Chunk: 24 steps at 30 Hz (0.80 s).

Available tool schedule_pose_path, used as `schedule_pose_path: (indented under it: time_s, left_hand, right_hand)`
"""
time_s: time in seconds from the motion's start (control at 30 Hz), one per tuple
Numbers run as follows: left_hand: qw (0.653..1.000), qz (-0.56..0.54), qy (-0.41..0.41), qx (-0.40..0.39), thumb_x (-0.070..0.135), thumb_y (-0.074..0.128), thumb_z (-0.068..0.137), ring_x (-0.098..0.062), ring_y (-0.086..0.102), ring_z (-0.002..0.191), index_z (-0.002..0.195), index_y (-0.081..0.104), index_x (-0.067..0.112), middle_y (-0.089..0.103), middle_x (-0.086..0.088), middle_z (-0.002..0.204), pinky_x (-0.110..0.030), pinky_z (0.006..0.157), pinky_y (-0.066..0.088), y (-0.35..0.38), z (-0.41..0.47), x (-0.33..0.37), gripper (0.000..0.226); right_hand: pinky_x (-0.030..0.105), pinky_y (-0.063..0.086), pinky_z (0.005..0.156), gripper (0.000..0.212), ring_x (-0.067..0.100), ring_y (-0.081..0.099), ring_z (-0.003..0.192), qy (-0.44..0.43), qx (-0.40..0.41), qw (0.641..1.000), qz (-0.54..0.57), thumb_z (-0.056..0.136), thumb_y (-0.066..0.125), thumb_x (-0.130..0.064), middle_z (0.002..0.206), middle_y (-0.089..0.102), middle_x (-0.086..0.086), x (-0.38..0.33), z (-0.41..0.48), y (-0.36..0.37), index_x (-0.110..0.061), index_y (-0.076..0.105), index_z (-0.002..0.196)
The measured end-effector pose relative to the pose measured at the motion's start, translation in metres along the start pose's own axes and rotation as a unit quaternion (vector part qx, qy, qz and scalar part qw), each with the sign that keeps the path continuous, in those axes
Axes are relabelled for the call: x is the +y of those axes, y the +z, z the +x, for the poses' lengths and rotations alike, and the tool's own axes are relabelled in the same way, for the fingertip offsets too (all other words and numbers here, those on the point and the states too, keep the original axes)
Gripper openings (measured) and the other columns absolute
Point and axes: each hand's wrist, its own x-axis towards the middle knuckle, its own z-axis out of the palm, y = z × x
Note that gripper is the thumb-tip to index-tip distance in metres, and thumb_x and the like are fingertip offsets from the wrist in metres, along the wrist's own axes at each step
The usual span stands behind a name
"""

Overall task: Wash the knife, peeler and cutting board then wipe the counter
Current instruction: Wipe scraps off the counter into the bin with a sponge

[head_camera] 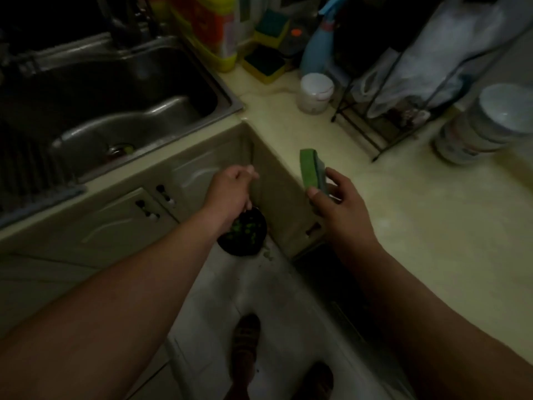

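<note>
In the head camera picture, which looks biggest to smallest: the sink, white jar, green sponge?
1. sink, by far.
2. green sponge and white jar look alike; the sponge is held nearer the camera, so no ranking.

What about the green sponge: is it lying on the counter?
No, the right hand pinches the green sponge upright, not flat on the counter.
</note>
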Motion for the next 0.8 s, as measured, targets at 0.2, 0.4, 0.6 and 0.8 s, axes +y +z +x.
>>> schedule_pose_path:
  time_s: [0.2, 0.4, 0.6, 0.8]
  left_hand:
    - [0.939, 0.214, 0.207, -0.170, 0.028, 0.063, 0.098, -0.014, 0.058, 0.095, 0.129, 0.062, 0.022, 0.059, 0.001, 0.109, -0.029, 0.087, 0.048, 0.107, -0.033, 0.018, 0.032]
    - [0.719, 0.526, 0.365, -0.272, 0.059, 0.055, 0.093, -0.027, 0.047, 0.125, 0.146, 0.047, 0.028, 0.045, -0.002, 0.140, -0.045, 0.103, 0.039, 0.173, -0.064, -0.003, 0.062]
    - [0.686, 0.445, 0.452, -0.355, 0.028, 0.069, 0.093, -0.019, 0.056, 0.096, 0.132, 0.057, 0.021, 0.047, -0.003, 0.117, -0.039, 0.079, 0.056, 0.181, -0.088, -0.040, 0.042]
    - [0.610, 0.452, 0.539, -0.364, 0.012, 0.064, 0.086, -0.024, 0.056, 0.081, 0.104, 0.059, 0.012, 0.053, -0.008, 0.102, -0.035, 0.055, 0.038, 0.183, -0.064, -0.032, 0.018]
  right_hand:
    - [0.048, 0.054, 0.105, 0.071, 0.024, 0.056, 0.122, 0.046, 0.237, 0.938, -0.247, 0.088, 0.078, -0.035, 0.139, 0.050, 0.009, 0.063, -0.064, -0.137, -0.024, 0.045, 0.150]
    - [0.041, 0.049, 0.101, 0.077, 0.035, 0.053, 0.118, 0.122, 0.261, 0.903, -0.317, 0.086, 0.081, -0.026, 0.132, 0.046, 0.016, 0.122, -0.120, -0.144, -0.017, 0.042, 0.152]
    - [0.034, 0.050, 0.097, 0.073, 0.027, 0.054, 0.114, 0.088, 0.247, 0.913, -0.313, 0.090, 0.077, -0.024, 0.130, 0.045, 0.010, 0.133, -0.115, -0.108, -0.020, 0.040, 0.152]
    - [0.009, 0.042, 0.076, 0.060, 0.004, 0.052, 0.092, 0.061, 0.187, 0.946, -0.259, 0.092, 0.073, -0.025, 0.126, 0.048, 0.004, 0.122, -0.084, -0.094, -0.022, 0.046, 0.145]
